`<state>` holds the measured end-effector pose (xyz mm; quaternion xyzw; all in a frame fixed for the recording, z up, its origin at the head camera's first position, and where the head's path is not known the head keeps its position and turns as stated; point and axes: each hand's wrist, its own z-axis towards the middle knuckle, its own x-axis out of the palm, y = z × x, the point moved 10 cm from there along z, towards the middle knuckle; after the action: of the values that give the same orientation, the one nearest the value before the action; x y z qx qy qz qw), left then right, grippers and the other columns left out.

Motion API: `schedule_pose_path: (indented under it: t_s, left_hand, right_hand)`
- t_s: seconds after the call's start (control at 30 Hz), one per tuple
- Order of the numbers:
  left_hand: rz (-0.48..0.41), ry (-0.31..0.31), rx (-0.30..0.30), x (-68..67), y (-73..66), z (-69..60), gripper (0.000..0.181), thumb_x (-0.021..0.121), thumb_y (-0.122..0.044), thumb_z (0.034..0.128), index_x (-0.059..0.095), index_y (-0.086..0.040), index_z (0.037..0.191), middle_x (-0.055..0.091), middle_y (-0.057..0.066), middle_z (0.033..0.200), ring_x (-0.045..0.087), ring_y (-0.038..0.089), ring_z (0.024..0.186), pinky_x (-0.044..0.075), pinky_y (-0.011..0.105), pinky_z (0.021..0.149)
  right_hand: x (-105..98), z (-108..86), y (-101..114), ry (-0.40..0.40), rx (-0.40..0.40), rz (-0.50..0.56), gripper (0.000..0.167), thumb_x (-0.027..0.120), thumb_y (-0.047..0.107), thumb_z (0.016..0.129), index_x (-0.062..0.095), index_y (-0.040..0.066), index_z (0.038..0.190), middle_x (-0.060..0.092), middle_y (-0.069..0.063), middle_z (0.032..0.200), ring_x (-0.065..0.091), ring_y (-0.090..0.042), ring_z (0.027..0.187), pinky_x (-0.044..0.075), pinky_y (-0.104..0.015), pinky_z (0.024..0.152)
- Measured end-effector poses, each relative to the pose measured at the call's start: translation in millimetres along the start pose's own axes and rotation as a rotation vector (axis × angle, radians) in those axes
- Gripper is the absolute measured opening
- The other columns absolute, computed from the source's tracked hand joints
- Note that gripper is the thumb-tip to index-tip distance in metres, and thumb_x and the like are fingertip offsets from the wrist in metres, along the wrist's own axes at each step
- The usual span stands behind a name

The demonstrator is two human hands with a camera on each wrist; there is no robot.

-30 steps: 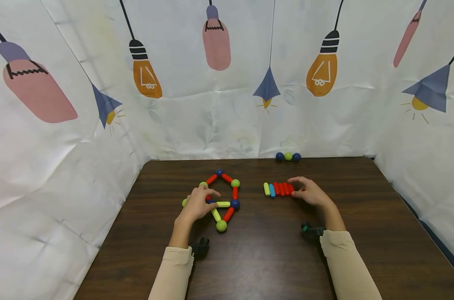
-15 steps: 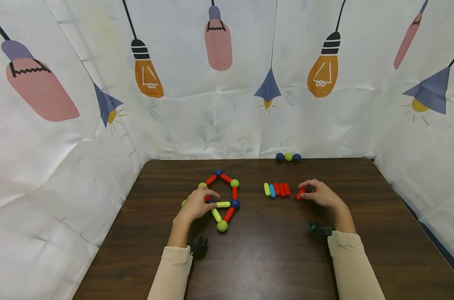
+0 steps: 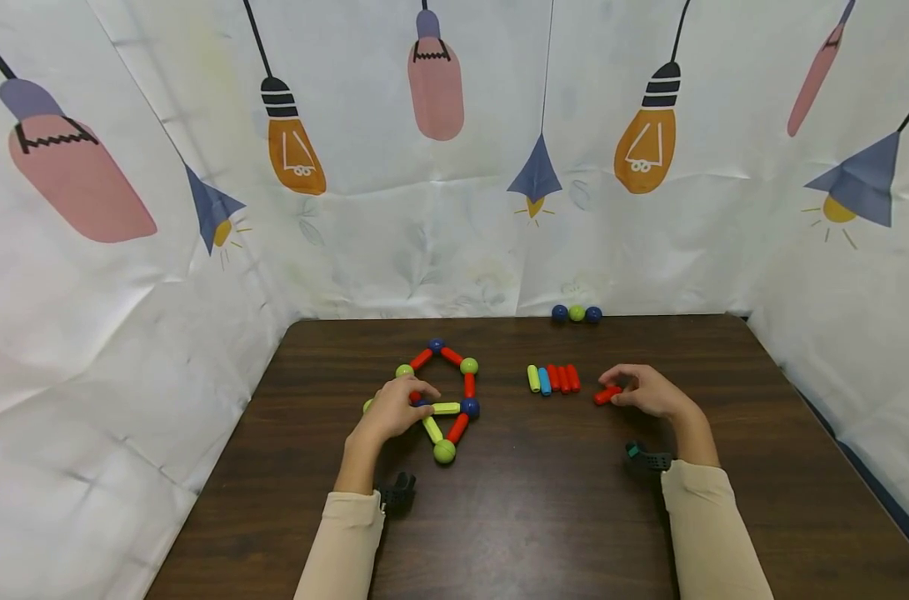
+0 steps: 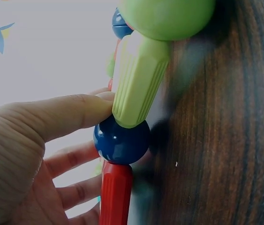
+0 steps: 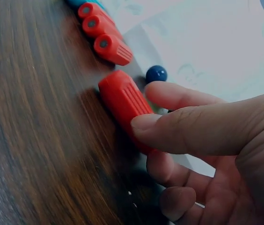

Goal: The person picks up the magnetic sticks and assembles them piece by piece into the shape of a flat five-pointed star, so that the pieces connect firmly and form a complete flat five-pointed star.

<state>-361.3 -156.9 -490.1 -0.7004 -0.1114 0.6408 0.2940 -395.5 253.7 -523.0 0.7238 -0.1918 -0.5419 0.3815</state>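
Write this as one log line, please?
left hand: touches ball-and-stick shape | right hand: pinches red stick | row of five sticks: on table

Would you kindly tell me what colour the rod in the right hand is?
Red; the rod shows best in the right wrist view.

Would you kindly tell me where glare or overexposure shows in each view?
Head view: soft sheen on the wood-grain table; left wrist view: washed-out printed cloth, highlights on the lower blue ball; right wrist view: cloth likewise washed out.
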Motion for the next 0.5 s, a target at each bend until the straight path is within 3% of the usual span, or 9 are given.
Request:
schedule_pose_path:
  t_s: [0.17,0.33,0.5]
  left_hand:
    - [-0.005,0.003,-0.001,1.0,1.1,0.3,0.017,0.079,-0.019,0.0901,0.080,-0.024,0.107,0.066,-0.002,0.109,0.063,0.024,0.105,0.052,0.047,0.092]
    - [-0.001,0.010,-0.004,1.7,1.8,0.0,0.017,0.079,-0.019,0.0903,0.080,-0.024,0.106,0.065,-0.001,0.108,0.062,0.023,0.102,0.052,0.045,0.090]
    - [0.003,0.017,-0.001,1.9,1.4,0.2,0.016,0.079,-0.019,0.0907,0.080,-0.024,0.106,0.064,0.000,0.108,0.062,0.022,0.100,0.051,0.045,0.088]
  right_hand:
    - [0.3,-3.0,-2.9,0.022,0.007,-0.008,0.027,0.074,0.005,0.090,0.072,0.007,0.117,0.065,-0.014,0.109,0.048,-0.019,0.071,0.042,-0.030,0.065]
    - [-1.1,-5.3,-1.3,0.033,-0.004,-0.013,0.027,0.075,0.009,0.091,0.072,0.007,0.118,0.066,-0.014,0.110,0.047,-0.018,0.071,0.042,-0.030,0.065]
    - [-10.6,-9.7,12.2,-0.029,-0.075,0.033,0.025,0.072,0.010,0.095,0.070,0.005,0.119,0.065,-0.015,0.106,0.052,-0.016,0.071,0.047,-0.029,0.063]
